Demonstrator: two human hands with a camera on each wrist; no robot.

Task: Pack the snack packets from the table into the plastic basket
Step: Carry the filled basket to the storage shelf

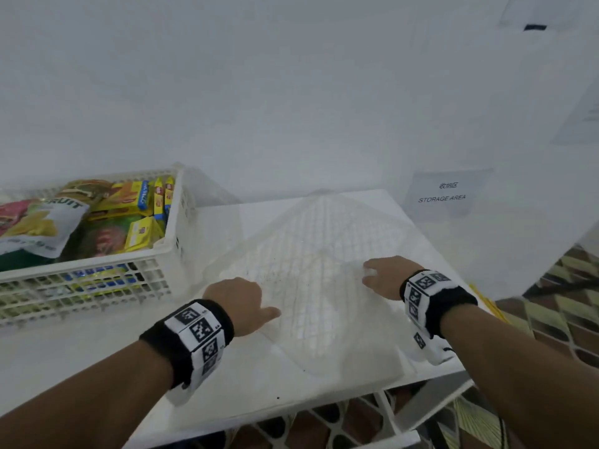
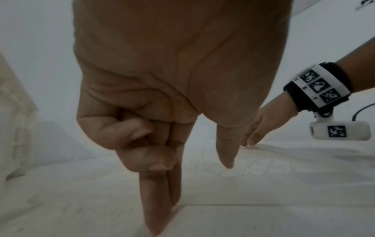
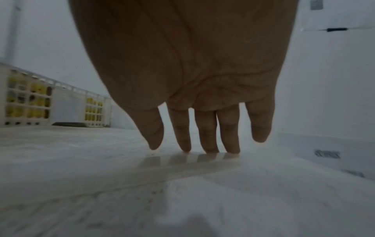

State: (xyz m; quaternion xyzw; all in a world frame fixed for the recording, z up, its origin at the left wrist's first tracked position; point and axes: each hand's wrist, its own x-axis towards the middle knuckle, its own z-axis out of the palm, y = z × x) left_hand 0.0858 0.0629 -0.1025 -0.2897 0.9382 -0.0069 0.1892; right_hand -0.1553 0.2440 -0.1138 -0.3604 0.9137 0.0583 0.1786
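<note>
- The white plastic basket (image 1: 168, 251) stands at the counter's (image 1: 246, 377) far left edge, filled with snack packets (image 1: 42, 222): a white fruit bag, yellow boxes (image 1: 142, 233) and a green pack, more showing through its slotted wall.
- Left hand (image 1: 238, 301) is near the middle of the counter; two fingers (image 2: 160, 200) point straight down with their tips at the surface, two are curled in, the thumb stretched out; it holds nothing.
- Right hand (image 1: 385, 275) is towards the right edge, fingers (image 3: 209, 136) straight and slightly spread, tips touching the surface, nothing in it.
- A "STORAGE AREA" sign (image 1: 444, 192) hangs on the wall behind the far right corner.
</note>
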